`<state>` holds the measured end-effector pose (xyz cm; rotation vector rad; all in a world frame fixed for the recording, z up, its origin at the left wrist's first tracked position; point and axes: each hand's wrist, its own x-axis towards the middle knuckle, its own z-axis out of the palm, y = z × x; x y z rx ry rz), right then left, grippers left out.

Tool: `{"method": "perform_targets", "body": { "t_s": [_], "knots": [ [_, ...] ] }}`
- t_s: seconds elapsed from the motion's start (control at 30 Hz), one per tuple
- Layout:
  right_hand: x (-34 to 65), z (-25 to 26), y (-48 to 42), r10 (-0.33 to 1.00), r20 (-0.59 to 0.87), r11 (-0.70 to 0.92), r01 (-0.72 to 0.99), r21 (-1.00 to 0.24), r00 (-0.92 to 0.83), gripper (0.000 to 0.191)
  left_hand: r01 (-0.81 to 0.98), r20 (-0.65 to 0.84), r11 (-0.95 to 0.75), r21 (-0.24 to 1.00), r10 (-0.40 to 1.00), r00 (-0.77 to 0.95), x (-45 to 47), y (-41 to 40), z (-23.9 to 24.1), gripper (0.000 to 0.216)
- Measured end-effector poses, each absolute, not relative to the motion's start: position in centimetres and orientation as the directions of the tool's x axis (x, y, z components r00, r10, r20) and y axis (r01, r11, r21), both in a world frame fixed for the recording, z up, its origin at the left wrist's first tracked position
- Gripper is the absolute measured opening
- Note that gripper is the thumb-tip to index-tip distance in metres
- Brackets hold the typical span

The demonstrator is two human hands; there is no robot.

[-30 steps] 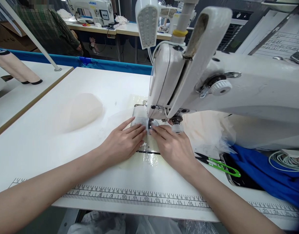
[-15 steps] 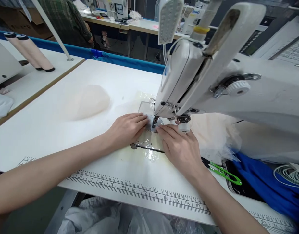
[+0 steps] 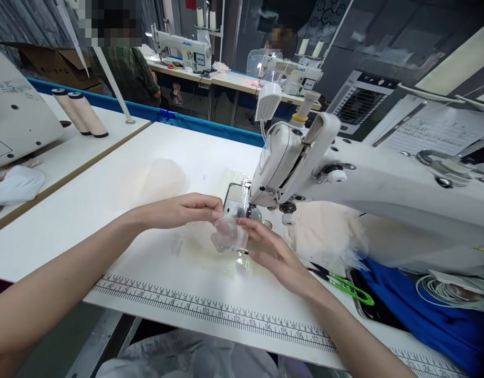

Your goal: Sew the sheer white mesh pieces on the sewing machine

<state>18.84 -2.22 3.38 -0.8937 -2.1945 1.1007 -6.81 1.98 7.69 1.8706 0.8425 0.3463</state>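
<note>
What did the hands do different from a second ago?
Both hands came off the needle plate and drew back toward the person. A second ago they lay flat, pressing down on it; now the left hand and the right hand are raised and pinch a small see-through piece between them, in front of the sewing machine. The green snips and blue cloth lie where they were.

Small crumpled translucent piece (image 3: 229,237) just before the sewing machine (image 3: 289,157)
</note>
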Motion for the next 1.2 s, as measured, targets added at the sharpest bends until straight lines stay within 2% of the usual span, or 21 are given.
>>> {"method": "perform_targets", "body": {
  "t_s": [0.07, 0.13, 0.37, 0.53, 0.67, 0.8, 0.93, 1.0, 1.07, 1.13, 1.2],
  "knots": [
    [18.6, 3.6, -2.3, 0.736, 0.067, 0.241, 0.168, -0.956, -0.673, 0.046, 0.377, -0.133, -0.214, 0.901, 0.691, 0.711, -7.0, 2.1, 7.6, 0.028],
    [18.6, 3.6, -2.2, 0.761, 0.039, 0.104, 0.062, -0.993, -0.648, 0.039, 0.374, -0.141, -0.198, 0.906, 0.692, 0.708, -7.1, 2.2, 7.3, 0.028],
    [18.3, 3.1, -2.3, 0.86, -0.034, -0.026, 0.024, -0.999, -0.509, 0.031, 0.363, -0.161, -0.166, 0.917, 0.681, 0.715, -7.0, 2.4, 7.3, 0.028],
    [17.7, 2.6, -2.6, 0.886, -0.023, -0.033, -0.013, -0.999, -0.463, 0.025, 0.343, -0.191, -0.108, 0.933, 0.658, 0.728, -6.1, 1.8, 7.4, 0.028],
    [17.5, 2.5, -3.0, 0.916, -0.037, -0.005, 0.08, -0.997, -0.4, 0.023, 0.404, -0.226, -0.091, 0.91, 0.707, 0.67, -4.7, 0.9, 6.7, 0.029],
    [17.4, 2.3, -3.2, 0.919, -0.032, 0.023, 0.134, -0.991, -0.393, 0.021, 0.313, -0.234, 0.017, 0.949, 0.704, 0.671, -3.9, 0.5, 5.7, 0.02],
    [17.3, 2.1, -3.2, 0.911, 0.014, 0.103, 0.194, -0.976, -0.412, 0.017, 0.3, -0.225, 0.023, 0.954, 0.719, 0.658, -4.1, 0.7, 5.4, 0.018],
    [17.4, 2.2, -3.2, 0.903, 0.133, 0.253, 0.253, -0.934, -0.408, 0.011, 0.299, -0.222, 0.02, 0.954, 0.716, 0.662, -4.3, 0.8, 5.5, 0.017],
    [17.5, 2.4, -3.3, 0.843, 0.353, 0.491, 0.313, -0.813, -0.405, 0.008, 0.304, -0.228, 0.016, 0.952, 0.699, 0.678, -4.3, 0.7, 5.6, 0.019],
    [17.7, 2.7, -3.2, 0.696, 0.581, 0.717, 0.381, -0.584, -0.421, 0.015, 0.308, -0.231, 0.009, 0.951, 0.68, 0.696, -4.3, 0.6, 5.6, 0.021],
    [17.8, 2.8, -3.1, 0.527, 0.702, 0.833, 0.455, -0.316, -0.478, 0.02, 0.313, -0.239, 0.01, 0.95, 0.668, 0.704, -4.2, 0.5, 5.6, 0.021]
  ]
}}
